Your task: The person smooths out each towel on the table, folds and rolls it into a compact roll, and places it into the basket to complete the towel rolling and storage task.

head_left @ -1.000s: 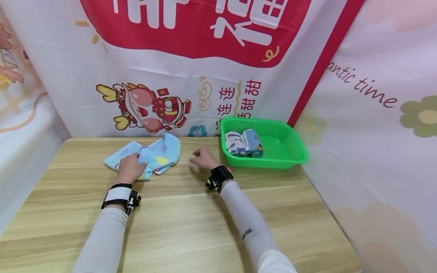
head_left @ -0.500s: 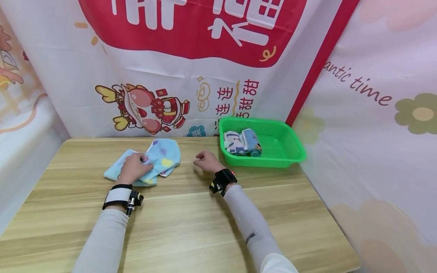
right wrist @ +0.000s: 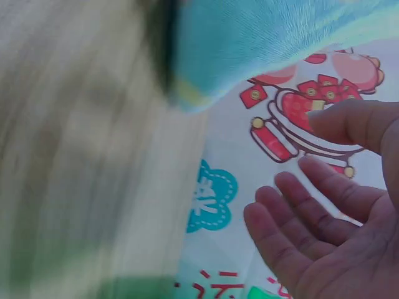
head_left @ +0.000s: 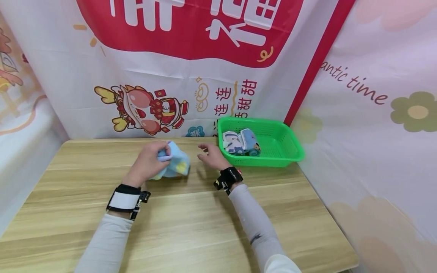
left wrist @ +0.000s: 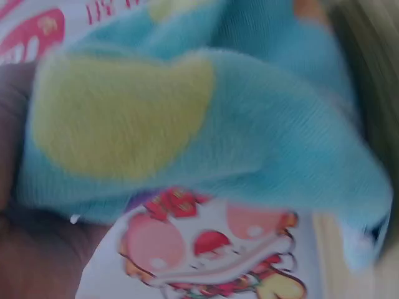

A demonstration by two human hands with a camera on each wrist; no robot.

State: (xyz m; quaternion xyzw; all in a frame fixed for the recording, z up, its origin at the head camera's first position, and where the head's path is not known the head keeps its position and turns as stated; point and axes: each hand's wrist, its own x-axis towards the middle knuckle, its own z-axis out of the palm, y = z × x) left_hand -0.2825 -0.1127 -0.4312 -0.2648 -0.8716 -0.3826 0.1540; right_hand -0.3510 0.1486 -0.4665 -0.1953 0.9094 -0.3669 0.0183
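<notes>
1. One person's left hand point(head_left: 148, 161) lifts a single fleecy light-blue cloth point(head_left: 179, 163) with yellow patches, toward the back of a wood-grain tabletop point(head_left: 191, 231). The grip is clamped on the cloth's gathered edge, thumb pressed against fingers.
2. The cloth droops in folds between the two hands; whether its lower edge touches the tabletop cannot be told.
3. The right hand point(head_left: 213, 156) faces the cloth, its grip apart: one thumb and four loosely bent fingers show in the right wrist view.
4. Just beyond the right hand, one green plastic basket point(head_left: 273, 162) stands at the back right. Two small bundles lie at its left end: one white bundle point(head_left: 233, 141) with blue print, one blue bundle point(head_left: 250, 141).
5. Two black wrist straps, left strap point(head_left: 123, 200) and right strap point(head_left: 229, 176), sit above two pale sleeves. Behind hangs one red-and-white banner point(head_left: 191, 41) bearing one cartoon dragon point(head_left: 140, 108).
</notes>
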